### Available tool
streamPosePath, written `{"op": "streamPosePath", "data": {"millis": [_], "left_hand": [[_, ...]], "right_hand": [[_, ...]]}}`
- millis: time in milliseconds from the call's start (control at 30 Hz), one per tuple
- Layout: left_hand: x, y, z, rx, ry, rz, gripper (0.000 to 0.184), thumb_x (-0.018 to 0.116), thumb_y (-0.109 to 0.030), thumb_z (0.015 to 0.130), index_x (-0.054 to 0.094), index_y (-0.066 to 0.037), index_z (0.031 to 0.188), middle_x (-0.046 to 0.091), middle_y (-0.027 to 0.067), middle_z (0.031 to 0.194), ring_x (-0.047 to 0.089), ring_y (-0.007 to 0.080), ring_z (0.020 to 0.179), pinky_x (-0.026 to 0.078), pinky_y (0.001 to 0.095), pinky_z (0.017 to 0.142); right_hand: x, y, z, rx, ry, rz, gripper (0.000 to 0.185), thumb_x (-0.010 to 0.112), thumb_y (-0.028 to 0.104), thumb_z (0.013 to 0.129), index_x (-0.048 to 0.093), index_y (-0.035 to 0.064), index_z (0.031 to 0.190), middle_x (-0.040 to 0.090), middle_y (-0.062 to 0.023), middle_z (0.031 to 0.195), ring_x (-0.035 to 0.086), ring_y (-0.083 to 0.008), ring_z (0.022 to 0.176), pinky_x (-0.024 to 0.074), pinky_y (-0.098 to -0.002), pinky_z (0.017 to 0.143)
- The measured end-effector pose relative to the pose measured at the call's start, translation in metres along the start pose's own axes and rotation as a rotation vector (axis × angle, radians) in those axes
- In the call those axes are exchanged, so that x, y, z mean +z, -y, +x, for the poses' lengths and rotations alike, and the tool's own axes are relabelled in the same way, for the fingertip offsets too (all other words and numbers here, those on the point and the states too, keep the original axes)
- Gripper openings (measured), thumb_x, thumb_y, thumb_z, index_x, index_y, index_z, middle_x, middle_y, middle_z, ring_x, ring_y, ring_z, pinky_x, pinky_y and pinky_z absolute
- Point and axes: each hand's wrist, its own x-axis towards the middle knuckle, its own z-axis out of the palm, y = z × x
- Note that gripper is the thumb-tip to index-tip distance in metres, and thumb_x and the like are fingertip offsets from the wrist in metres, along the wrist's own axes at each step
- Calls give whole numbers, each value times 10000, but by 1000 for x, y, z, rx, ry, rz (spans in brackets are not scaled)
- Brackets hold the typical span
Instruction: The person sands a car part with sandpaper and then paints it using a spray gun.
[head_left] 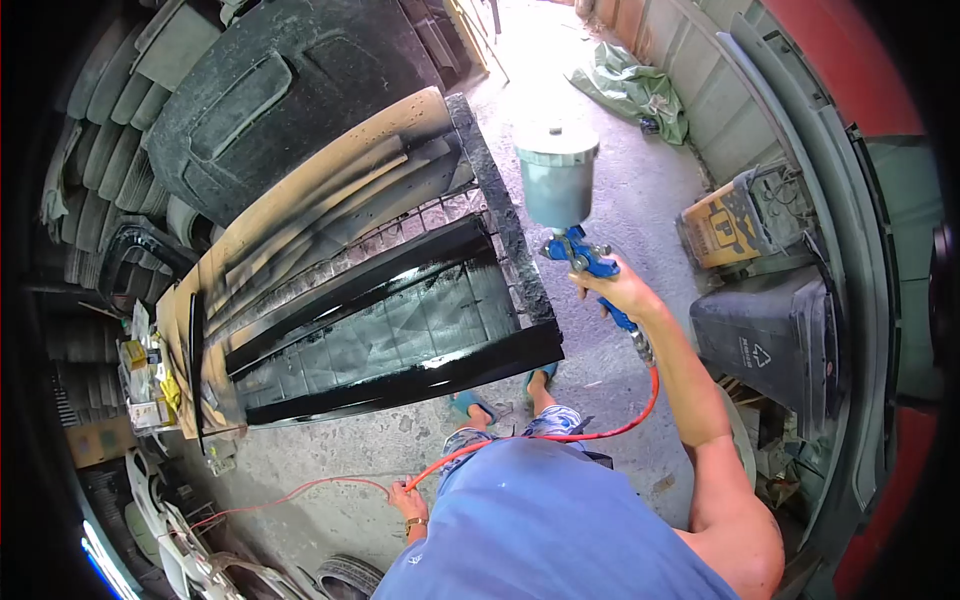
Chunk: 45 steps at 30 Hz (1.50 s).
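Note:
My right hand [625, 290] is wrapped round the grip of a blue spray gun [597, 265], held out to the right of the work rack. A pale paint cup [556, 185] with a white lid sits on top of the gun. From the gun's base a red air hose [520, 437] loops across my waist. My left hand [407, 500], low by my side, is closed on this hose. Glossy wet-looking black panels, a front strip [420, 380] and a rear strip [360, 300], lie along the mesh rack [505, 215], apart from both hands.
Overspray-marked cardboard [250, 240] covers the rack's far side, with a dark car bonnet [290, 90] behind. On the right stand a black recycling bin [765, 330] and a yellow-black box [725, 230]. A green tarp [630, 85] lies ahead; a tyre [350, 575] is low left.

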Motion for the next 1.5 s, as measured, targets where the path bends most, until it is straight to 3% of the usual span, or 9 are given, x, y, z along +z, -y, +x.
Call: {"op": "streamPosePath", "data": {"millis": [267, 667, 733, 833, 867, 933, 1100, 1267, 1500], "left_hand": [[-10, -24, -13, -52, -38, 21, 274, 637, -259, 890, 549, -10, 819, 554, 178, 877, 504, 365, 889, 359, 493, 822], [3, -51, -12, -23, 5, -3, 275, 621, -248, 899, 545, 6, 825, 544, 193, 901, 502, 373, 886, 377, 484, 804], [2, -49, -10, -4, 29, 72, 245, 626, -208, 878, 541, 11, 807, 551, 197, 868, 511, 376, 852, 387, 487, 778], [35, 9, -5, 64, 32, 105, 237, 643, -187, 817, 568, 19, 729, 601, 203, 749, 551, 386, 679, 423, 505, 609], [52, 20, 7, -66, 87, -265, 233, 684, -212, 789, 626, 11, 821, 669, 186, 841, 621, 316, 756, 496, 484, 688], [83, -34, 98, 41, 45, -377, 240, 684, -219, 788, 628, 9, 839, 668, 188, 857, 620, 316, 775, 495, 481, 702], [94, -89, 214, 221, 117, -462, 293, 684, -253, 788, 635, 3, 924, 663, 197, 938, 618, 318, 870, 489, 461, 770], [110, -30, 243, 328, 308, -406, 362, 685, -286, 788, 643, -4, 1010, 658, 206, 1019, 616, 320, 966, 483, 442, 839], [108, 128, 190, 351, 662, -231, 470, 685, -333, 787, 653, -14, 1130, 650, 219, 1133, 612, 323, 1099, 474, 415, 934]], "right_hand": [[-6, 9, 59, -145, -38, 90, 229, 674, 263, 886, 606, 47, 849, 545, 3, 618, 505, -81, 501, 416, -259, 371], [-13, 0, 2, 92, 194, -100, 185, 670, 239, 887, 615, 65, 914, 617, -20, 741, 550, -75, 577, 442, -238, 403], [-1, -3, 7, -40, 27, 10, 229, 689, 222, 876, 571, 67, 997, 610, -19, 763, 547, -83, 583, 415, -240, 387], [14, -7, -2, -94, -244, 155, 597, 737, 245, 851, 426, 70, 1329, 607, 2, 777, 508, -72, 531, 428, -271, 412], [14, -19, 1, -193, -293, 166, 527, 740, 238, 848, 483, 76, 1278, 588, 24, 756, 494, -71, 506, 428, -269, 412], [15, -17, -15, -244, -349, 132, 265, 732, 234, 852, 608, 90, 1037, 532, 48, 705, 483, -68, 499, 414, -253, 387], [42, 9, -81, -236, -436, 139, 233, 715, 266, 863, 636, 74, 969, 667, -16, 824, 586, -83, 609, 449, -265, 400], [99, 9, -142, -246, -561, 187, 310, 680, 285, 882, 655, 49, 1081, 705, -69, 946, 667, -136, 883, 473, -259, 424], [197, 11, -199, -288, -683, 184, 298, 656, 279, 900, 663, 44, 1084, 704, -51, 966, 657, -107, 834, 449, -236, 428]]}}
